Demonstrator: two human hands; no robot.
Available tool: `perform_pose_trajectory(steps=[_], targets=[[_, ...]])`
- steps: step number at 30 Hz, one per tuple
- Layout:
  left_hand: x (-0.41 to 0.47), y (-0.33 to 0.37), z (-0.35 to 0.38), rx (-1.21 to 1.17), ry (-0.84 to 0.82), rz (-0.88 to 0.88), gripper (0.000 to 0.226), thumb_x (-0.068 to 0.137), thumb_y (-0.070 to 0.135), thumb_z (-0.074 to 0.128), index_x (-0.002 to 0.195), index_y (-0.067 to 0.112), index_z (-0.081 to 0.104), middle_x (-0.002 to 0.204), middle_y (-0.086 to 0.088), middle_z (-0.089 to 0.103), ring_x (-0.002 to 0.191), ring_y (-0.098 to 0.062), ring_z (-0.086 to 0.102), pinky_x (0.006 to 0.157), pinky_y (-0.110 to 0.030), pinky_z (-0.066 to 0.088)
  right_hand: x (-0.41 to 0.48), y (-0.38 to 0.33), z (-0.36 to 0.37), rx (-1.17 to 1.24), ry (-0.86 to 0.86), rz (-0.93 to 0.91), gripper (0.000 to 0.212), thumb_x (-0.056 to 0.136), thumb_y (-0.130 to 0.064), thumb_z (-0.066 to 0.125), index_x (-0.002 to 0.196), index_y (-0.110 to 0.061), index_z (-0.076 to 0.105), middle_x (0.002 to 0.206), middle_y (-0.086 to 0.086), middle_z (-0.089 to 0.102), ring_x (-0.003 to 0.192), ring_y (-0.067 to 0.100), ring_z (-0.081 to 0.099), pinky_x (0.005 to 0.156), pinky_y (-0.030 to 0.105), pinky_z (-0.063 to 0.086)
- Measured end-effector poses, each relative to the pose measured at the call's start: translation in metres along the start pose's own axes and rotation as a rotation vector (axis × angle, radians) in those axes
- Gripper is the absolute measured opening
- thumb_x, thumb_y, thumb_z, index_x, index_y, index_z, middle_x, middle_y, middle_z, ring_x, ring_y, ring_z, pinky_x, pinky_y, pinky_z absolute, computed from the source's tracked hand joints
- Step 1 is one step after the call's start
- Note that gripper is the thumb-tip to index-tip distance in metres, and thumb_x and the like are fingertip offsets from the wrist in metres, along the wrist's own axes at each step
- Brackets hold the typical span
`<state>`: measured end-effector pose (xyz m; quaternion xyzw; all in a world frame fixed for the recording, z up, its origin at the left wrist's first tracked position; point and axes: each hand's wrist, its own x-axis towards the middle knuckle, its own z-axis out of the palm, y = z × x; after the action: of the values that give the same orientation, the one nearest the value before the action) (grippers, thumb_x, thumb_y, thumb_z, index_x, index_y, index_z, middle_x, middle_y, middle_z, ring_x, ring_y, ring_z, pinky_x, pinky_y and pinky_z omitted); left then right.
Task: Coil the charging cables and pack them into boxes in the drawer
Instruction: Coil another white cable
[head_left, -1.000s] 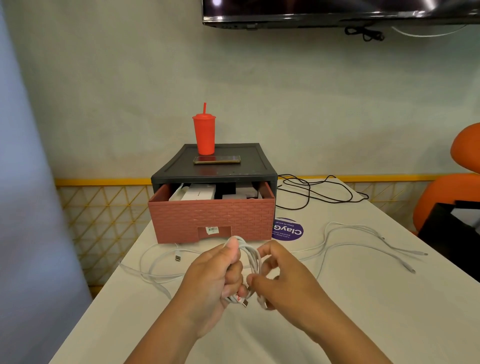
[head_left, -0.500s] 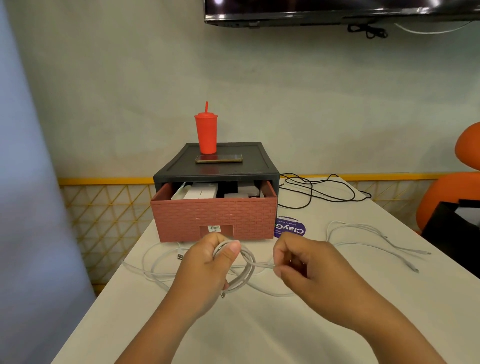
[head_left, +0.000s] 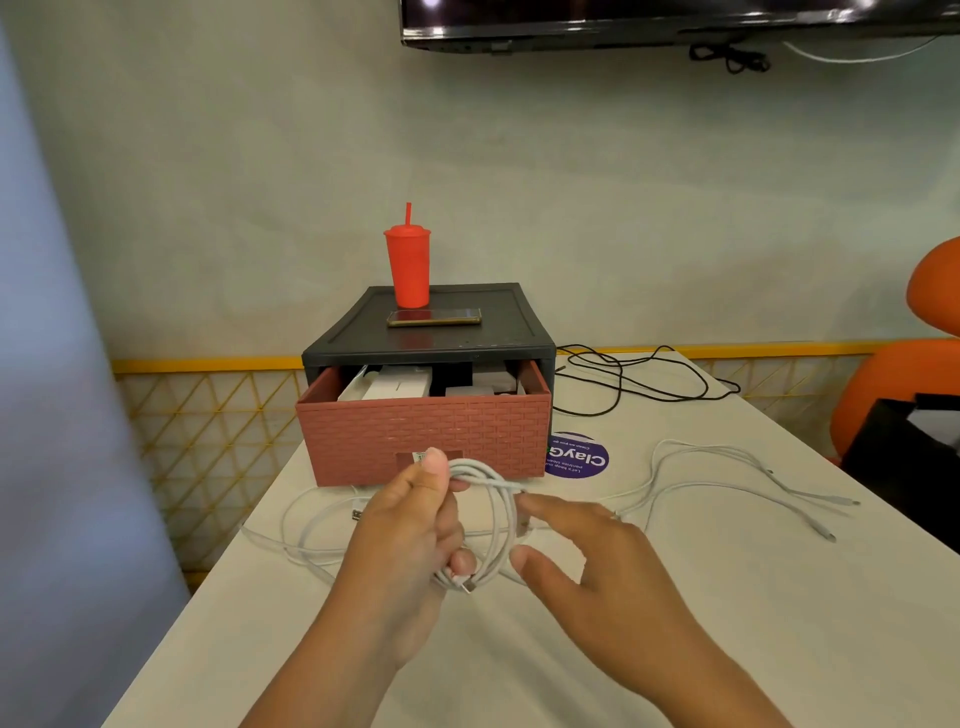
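My left hand (head_left: 410, 525) grips a coiled white charging cable (head_left: 493, 525) above the table, thumb on top of the loops. Beside the coil, my right hand (head_left: 587, 561) has its fingers spread, index fingertip touching the loops and holding nothing. Behind stands the brick-red drawer (head_left: 426, 441), pulled open from its black cabinet (head_left: 431, 338), with white and dark boxes (head_left: 400, 387) inside. More loose white cables lie on the table at the left (head_left: 306, 525) and at the right (head_left: 727, 478).
A red cup with a straw (head_left: 408, 265) and a phone (head_left: 434, 317) sit on the cabinet top. Black cables (head_left: 639, 384) sprawl to the cabinet's right, near a purple sticker (head_left: 576, 460). An orange chair (head_left: 909, 374) and a black object (head_left: 904, 462) stand at the right.
My right hand pulled a strand to the right, then came back to the coil and let go, fingers now spread. My left hand kept holding the coil and raised it slightly.
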<state>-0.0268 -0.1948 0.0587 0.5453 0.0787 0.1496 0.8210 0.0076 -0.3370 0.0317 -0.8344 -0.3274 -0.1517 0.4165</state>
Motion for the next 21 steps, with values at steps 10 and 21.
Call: perform_pose_trajectory(steps=[10, 21], targets=[[-0.002, -0.029, 0.002, 0.547, 0.139, 0.443, 0.031, 0.095, 0.03, 0.039, 0.067, 0.02, 0.049, 0.053, 0.007, 0.047, 0.047, -0.001, 0.043, 0.048, -0.014, 0.036, 0.0, -0.02, 0.023, 1.002, 0.104, 0.561, 0.026, 0.069, -0.006, 0.072, 0.088, -0.006, 0.053, 0.076, 0.015, 0.071, 0.063, 0.016, 0.064, 0.064, 0.026, 0.05], [0.011, -0.034, -0.008, 0.438, 0.083, 0.324, 0.033, 0.093, 0.03, 0.045, 0.064, 0.015, 0.049, 0.057, 0.009, 0.051, 0.061, -0.012, 0.048, 0.063, -0.029, 0.039, 0.006, -0.01, 0.01, 1.497, -0.197, 0.709, 0.028, 0.057, -0.006, 0.066, 0.085, -0.009, 0.062, 0.053, 0.001, 0.048, 0.053, 0.013, 0.052, 0.058, 0.025, 0.046]])
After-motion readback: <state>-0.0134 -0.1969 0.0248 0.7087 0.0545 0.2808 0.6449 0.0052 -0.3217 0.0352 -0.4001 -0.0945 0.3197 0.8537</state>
